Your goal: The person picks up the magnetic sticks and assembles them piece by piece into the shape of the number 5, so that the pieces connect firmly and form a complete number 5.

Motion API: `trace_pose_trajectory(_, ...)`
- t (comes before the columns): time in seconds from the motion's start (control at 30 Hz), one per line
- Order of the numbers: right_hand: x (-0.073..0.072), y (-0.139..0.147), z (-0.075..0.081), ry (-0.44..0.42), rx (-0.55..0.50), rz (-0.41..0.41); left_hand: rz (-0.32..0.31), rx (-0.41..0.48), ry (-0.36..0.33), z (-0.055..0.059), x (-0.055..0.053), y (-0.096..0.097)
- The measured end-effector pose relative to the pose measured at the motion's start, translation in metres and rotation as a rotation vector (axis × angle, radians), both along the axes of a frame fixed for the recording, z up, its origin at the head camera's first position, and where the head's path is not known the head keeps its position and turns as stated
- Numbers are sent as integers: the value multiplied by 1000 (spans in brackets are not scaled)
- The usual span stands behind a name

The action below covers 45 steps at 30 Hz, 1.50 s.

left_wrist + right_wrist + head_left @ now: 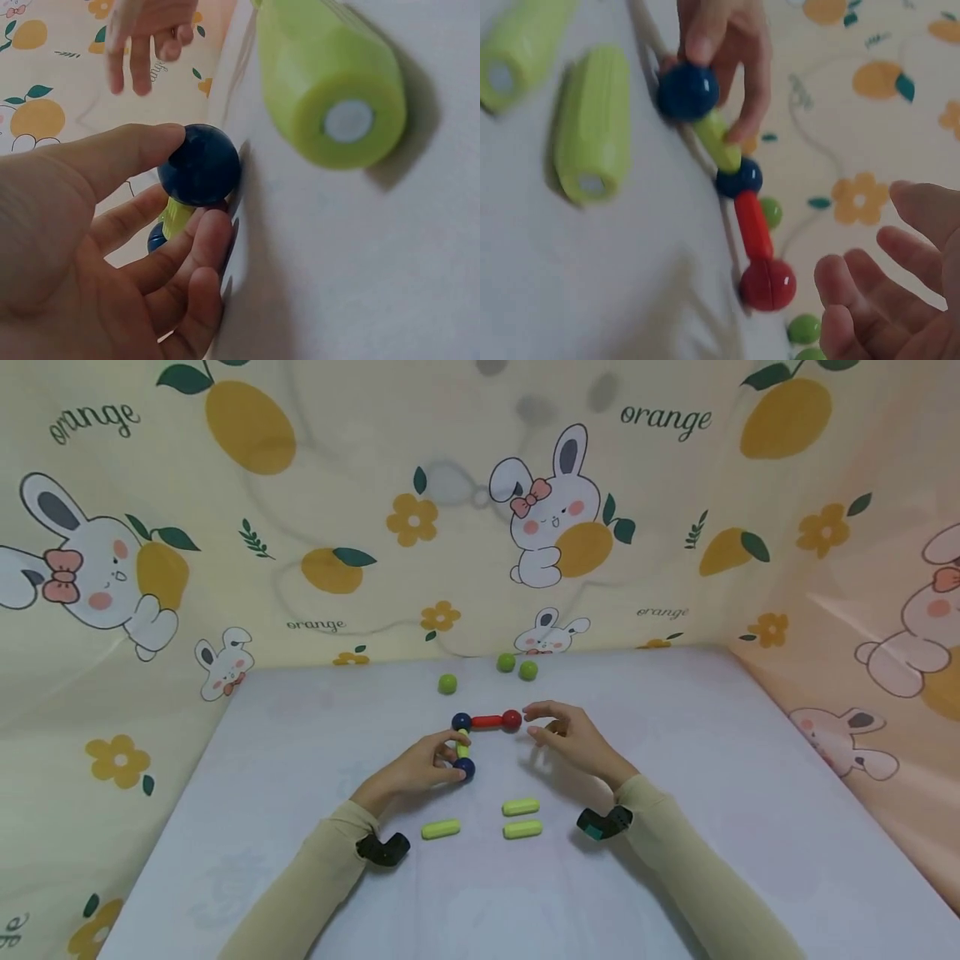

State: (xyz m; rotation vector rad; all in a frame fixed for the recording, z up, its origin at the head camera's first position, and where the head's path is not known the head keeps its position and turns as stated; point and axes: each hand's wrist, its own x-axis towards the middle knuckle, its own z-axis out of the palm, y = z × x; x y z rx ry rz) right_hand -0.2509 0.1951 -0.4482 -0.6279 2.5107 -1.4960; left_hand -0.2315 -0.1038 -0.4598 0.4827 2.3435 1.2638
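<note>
A joined L of toy balls and rods lies on the table. Its near blue ball (466, 769) sits on a yellow-green rod (462, 747), which runs back to a far blue ball (461, 721). From there a red rod (487, 722) leads right to a red ball (512, 720). My left hand (417, 765) holds the near blue ball, thumb on it and fingers curled along its other side and the rod. Beside the red ball, my right hand (576, 742) hovers with loosely bent fingers and nothing in them, apart from the ball in the right wrist view.
Three loose yellow-green rods lie nearer me: one left (440, 829) and a pair (521, 807) to its right, showing pale round ends in the wrist views. Three green balls (447, 683) sit toward the back edge, before a printed cloth backdrop (450, 577).
</note>
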Motion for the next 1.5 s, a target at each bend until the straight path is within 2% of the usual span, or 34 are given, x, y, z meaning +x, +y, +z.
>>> trace_pose_trajectory(0.13, 15, 0, 6, -30, 26, 124, 11, -11, -9, 0, -1, 2)
trace_pose_trajectory(0.3, 28, 2, 5, -99, 68, 279, 13, -23, -16, 0, -1, 5)
trace_pose_trajectory(0.5, 33, 1, -2, -192, 157, 424, 36, -34, -9, 1, 2, 4)
trace_pose_trajectory(0.6, 34, 0, -6, -200, 207, 467, 36, -29, -6, 1, 2, 3)
trace_pose_trajectory(0.8, 35, -2, -7, -154, 221, 473, 22, -7, 3, 0, 1, 1)
trace_pose_trajectory(1.1, 34, -4, -6, -166, 229, 422, 15, 3, -7, 0, 1, 2)
trace_pose_trajectory(1.2, 28, -3, -5, -189, 222, 365, 17, 5, -12, 0, -1, 2)
trace_pose_trajectory(1.3, 20, -3, -4, -178, 195, 321, 23, -5, -17, -1, -1, 3)
trace_pose_trajectory(1.5, 4, -10, -2, -179, 168, 321, 2, 14, -6, -2, -2, 0)
